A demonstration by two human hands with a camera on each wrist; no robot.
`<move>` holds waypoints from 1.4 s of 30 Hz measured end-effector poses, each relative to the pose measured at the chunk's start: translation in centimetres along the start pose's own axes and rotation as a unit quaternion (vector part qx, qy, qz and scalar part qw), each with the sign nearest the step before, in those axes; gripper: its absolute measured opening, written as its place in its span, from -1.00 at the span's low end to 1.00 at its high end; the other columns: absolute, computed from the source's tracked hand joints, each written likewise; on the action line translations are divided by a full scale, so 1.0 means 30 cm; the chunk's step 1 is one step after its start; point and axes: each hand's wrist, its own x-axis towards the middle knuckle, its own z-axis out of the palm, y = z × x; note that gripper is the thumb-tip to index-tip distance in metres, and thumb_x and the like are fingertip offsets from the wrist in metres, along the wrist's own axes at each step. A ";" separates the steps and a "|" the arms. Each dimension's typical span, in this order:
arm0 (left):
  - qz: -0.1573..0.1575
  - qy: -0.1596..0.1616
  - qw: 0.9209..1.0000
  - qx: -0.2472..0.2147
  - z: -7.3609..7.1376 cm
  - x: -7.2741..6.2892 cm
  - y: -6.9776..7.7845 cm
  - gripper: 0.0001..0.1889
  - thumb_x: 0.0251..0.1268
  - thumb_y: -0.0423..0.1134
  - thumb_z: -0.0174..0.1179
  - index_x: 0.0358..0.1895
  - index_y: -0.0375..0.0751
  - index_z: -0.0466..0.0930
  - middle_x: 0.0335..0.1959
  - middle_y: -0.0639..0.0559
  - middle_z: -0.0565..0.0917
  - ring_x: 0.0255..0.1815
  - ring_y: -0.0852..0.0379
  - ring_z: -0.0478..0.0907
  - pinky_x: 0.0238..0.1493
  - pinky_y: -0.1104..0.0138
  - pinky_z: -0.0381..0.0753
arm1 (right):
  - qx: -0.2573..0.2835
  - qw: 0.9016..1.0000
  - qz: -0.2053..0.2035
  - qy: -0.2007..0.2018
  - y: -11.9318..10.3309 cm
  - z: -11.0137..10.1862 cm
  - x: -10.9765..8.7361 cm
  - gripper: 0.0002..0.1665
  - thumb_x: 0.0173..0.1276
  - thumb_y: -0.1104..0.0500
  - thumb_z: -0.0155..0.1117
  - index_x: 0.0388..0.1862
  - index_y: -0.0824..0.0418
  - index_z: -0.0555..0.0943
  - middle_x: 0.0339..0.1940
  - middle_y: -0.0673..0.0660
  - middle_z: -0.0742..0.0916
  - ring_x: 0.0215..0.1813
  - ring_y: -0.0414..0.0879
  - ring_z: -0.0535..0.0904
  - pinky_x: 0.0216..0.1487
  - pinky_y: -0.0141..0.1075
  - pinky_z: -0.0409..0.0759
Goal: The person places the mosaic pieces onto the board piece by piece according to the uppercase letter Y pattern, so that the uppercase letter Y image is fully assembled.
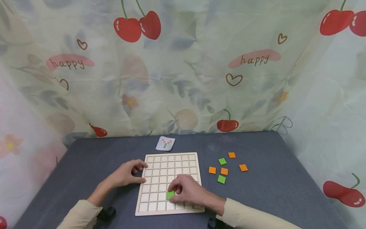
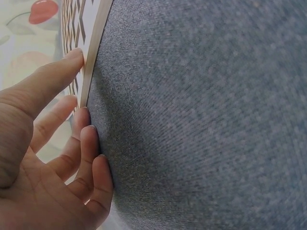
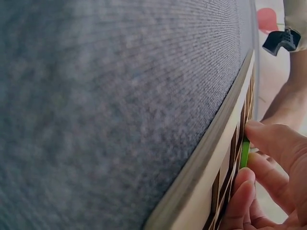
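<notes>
A light wooden grid board [image 1: 166, 213] lies on the dark table. My right hand [image 1: 189, 190] is over its lower part, pinching a green square tile [image 1: 170, 195] between thumb and fingers at the grid cells. In the right wrist view the green tile [image 3: 244, 152] stands between the thumb and fingertips, right at the board's surface. At the board's left side, my left hand [image 1: 128, 173] rests with thumb and fingertips against the rim. The left wrist view has the thumb [image 2: 53, 79] on the board's edge and the other fingers loosely bent beside it.
Right of the board lie loose tiles: orange ones, such as this orange tile [image 1: 212, 170], and two green ones, including a green tile [image 1: 221, 179]. Behind the board is a small card [image 1: 165, 143] with a coloured grid pattern. A printed curtain [image 1: 183, 79] hangs behind the table.
</notes>
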 end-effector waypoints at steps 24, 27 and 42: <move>0.005 0.006 1.000 0.008 -0.004 0.002 0.009 -0.49 0.16 -0.13 0.54 0.14 -0.20 0.60 -0.13 0.02 0.55 -0.14 0.01 0.50 -0.04 0.01 0.50 | 0.064 0.998 0.003 -0.002 0.036 -0.105 -0.068 -0.80 0.25 0.23 0.54 -0.16 0.23 0.76 -0.37 -0.02 0.70 -0.33 -0.17 0.61 -0.24 -0.31 0.59; 0.007 0.006 1.000 0.010 -0.005 0.002 0.006 -0.49 0.16 -0.12 0.54 0.14 -0.19 0.60 -0.12 0.02 0.55 -0.14 0.02 0.51 -0.04 0.01 0.50 | 0.060 0.998 0.005 0.002 0.045 -0.133 -0.092 -0.79 0.27 0.21 0.53 -0.14 0.23 0.75 -0.36 -0.03 0.71 -0.33 -0.16 0.62 -0.23 -0.30 0.60; 0.008 0.005 1.000 0.011 -0.005 -0.002 0.008 -0.49 0.16 -0.12 0.53 0.14 -0.20 0.60 -0.13 0.02 0.55 -0.15 0.02 0.51 -0.05 0.01 0.50 | 0.074 0.997 0.016 0.023 0.113 -0.270 -0.234 -0.78 0.32 0.20 0.49 -0.09 0.24 0.74 -0.28 0.04 0.70 -0.27 -0.04 0.64 -0.23 -0.28 0.61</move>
